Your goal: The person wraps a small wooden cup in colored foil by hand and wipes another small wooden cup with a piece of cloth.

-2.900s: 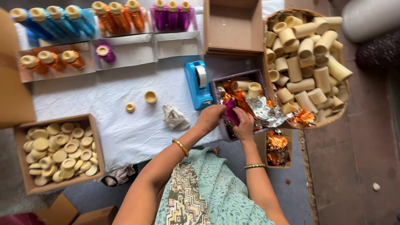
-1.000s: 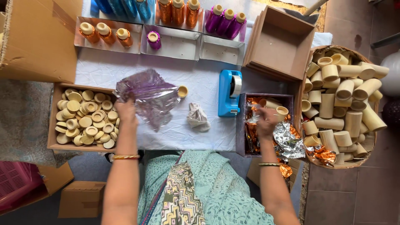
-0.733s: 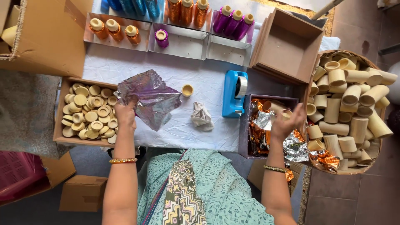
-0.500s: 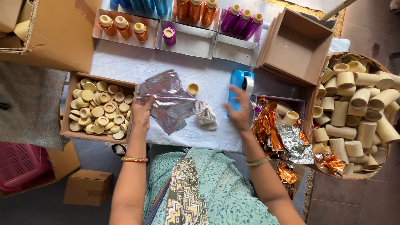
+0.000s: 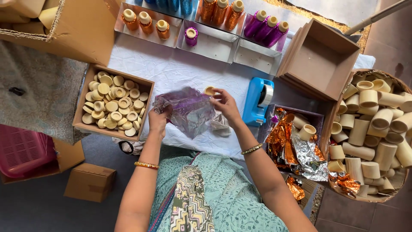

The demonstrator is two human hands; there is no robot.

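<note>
Head view: left hand [image 5: 159, 120] and right hand [image 5: 225, 104] pinch purple foil sheet [image 5: 186, 109]; best kept taut and flat.

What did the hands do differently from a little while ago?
The right hand left the box of orange foil and crossed to the purple foil sheet, gripping its far edge. The left hand carried that sheet from the foil box to the table middle and grips it still. The blue tape holder and box of caps stayed put.

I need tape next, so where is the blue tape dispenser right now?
In the head view, the blue tape dispenser stands on the white cloth, just right of the right hand.
</note>
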